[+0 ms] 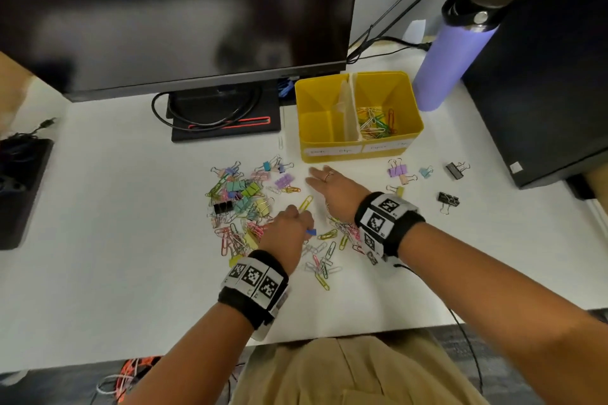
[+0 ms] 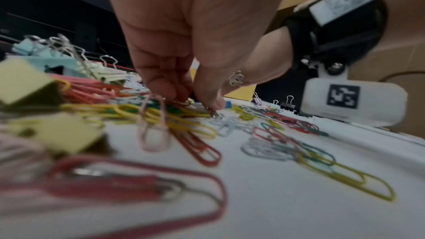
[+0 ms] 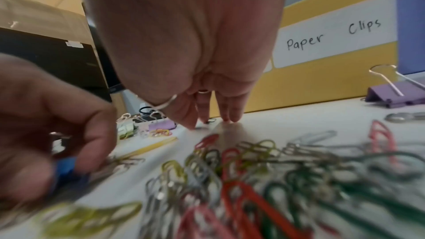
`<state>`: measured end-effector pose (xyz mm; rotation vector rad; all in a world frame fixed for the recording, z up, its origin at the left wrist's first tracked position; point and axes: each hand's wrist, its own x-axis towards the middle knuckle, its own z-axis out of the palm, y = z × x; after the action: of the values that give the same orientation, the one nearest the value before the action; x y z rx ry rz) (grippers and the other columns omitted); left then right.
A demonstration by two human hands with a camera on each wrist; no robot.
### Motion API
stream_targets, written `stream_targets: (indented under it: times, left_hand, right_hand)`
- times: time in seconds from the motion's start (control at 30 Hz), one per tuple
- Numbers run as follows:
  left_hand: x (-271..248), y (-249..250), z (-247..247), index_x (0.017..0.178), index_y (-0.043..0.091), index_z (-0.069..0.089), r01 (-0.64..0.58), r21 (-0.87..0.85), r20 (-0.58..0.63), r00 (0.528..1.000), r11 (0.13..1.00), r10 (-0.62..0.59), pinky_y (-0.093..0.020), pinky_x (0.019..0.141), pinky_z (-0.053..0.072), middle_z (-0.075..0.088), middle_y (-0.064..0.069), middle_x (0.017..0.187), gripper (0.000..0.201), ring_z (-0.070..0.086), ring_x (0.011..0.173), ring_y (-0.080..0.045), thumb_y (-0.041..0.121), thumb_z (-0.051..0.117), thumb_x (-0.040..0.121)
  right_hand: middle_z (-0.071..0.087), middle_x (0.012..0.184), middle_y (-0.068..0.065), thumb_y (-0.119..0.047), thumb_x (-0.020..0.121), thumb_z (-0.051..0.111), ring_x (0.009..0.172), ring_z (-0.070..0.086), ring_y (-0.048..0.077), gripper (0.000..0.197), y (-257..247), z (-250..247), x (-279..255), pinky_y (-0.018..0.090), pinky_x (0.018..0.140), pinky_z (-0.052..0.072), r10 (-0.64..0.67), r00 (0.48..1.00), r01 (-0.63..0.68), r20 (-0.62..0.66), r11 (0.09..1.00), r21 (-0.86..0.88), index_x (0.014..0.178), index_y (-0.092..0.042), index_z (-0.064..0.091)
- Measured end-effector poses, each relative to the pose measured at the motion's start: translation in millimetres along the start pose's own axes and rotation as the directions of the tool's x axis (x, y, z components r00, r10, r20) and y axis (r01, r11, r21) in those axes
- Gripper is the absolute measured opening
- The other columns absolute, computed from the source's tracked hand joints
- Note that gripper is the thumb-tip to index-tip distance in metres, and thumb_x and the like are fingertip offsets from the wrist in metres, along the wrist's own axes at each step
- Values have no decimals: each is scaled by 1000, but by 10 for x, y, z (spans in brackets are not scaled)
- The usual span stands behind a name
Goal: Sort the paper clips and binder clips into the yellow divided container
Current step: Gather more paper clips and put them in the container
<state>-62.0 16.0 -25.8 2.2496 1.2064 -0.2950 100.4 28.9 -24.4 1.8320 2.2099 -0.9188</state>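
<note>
At the bottom centre of the head view, your left hand point(image 1: 289, 227) was curled down into the loose paper clips point(image 1: 324, 260), fingers pinched on a small blue clip point(image 1: 311, 232); whether it was a paper or a binder clip could not be told. Just above and right of it, your right hand point(image 1: 332, 186) lay flat with fingers straight, tips touching the desk point(image 1: 131, 223) and holding nothing.

Judgement: lift the blue piece straight up so that linked clips drop away, confirm its type, then carry it to the matching compartment. Use the flat hand to hold the neighbouring clips down.

To the left of the hands, the mixed heap of binder clips point(image 1: 243, 194) tangled with paper clips would likely snag. More binder clips point(image 1: 399, 173) lay at centre right. Beyond them, right of centre, the yellow divided container point(image 1: 358, 115) held paper clips in its right compartment; its left compartment appeared empty. The purple bottle point(image 1: 457, 43) stood just beside the container, and the monitor point(image 1: 171, 10) filled the upper left.
</note>
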Motion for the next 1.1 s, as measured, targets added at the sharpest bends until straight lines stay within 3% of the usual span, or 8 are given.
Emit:
stream_targets:
  times: [0.17,0.37,0.5,0.67,0.73,0.8,0.97,1.1]
  left_hand:
    - [-40,-277,-121,109,8,55,-47,-16,2,999,999,47,-23,82,46,48,-11,114,27,55,103,-25,-5,50,86]
    - [-106,-649,-240,109,1,57,-56,-79,-62,997,995,52,-35,89,51,48,-20,113,44,56,102,-31,-21,43,73]
    - [-160,-804,-344,109,5,57,-35,-17,-111,993,999,33,-33,81,50,48,-18,114,42,54,100,-31,-15,45,75]
    - [-172,-1006,-417,104,7,60,-18,20,-227,974,1000,23,-46,80,53,52,-19,111,30,49,106,-35,-8,53,80]
    - [-231,-961,-418,99,7,63,-77,60,-302,949,995,92,-45,73,56,56,-20,107,22,53,99,-36,-1,64,78]
    - [-336,-872,-382,96,10,66,-156,81,-300,938,984,173,-42,66,57,60,-17,103,23,58,94,-34,6,71,73]
    - [-561,-913,-237,94,16,70,-123,50,-235,963,991,131,-38,68,52,62,-12,100,31,58,88,-34,17,79,64]
    - [-570,-1027,-224,99,11,67,-40,-93,-203,979,995,20,-37,81,50,57,-10,112,25,49,106,-29,10,71,74]
  right_hand:
    - [10,157,6,1,91,36,145,9,24,56,27,139,-351,30,118,12,-62,998,63,6,991,-115,144,-13,21]
    - [9,157,5,6,83,40,141,22,21,68,-282,140,-178,29,109,31,-70,993,63,-90,995,-72,145,-10,16]
    - [10,157,9,2,86,37,144,13,22,63,-424,190,-12,29,117,14,-94,994,88,-54,992,-92,144,-8,14]
    - [18,155,8,0,85,39,144,15,23,59,-236,297,-303,30,118,15,-114,993,109,-25,982,-154,142,-7,23]
    - [42,143,15,3,77,51,134,38,33,53,-149,297,-414,39,113,33,-165,979,145,-123,977,-156,130,-4,46]
    - [62,122,19,5,64,66,113,58,38,45,-173,292,-452,48,94,51,-222,950,176,-219,962,-209,109,-2,63]
    - [64,119,19,-6,73,65,107,62,35,35,-686,495,-302,48,85,55,-381,908,359,-173,922,-146,108,-9,64]
    - [64,117,21,-12,76,65,99,64,37,21,-635,554,-252,48,77,57,-259,950,252,-174,966,-64,97,-9,67]
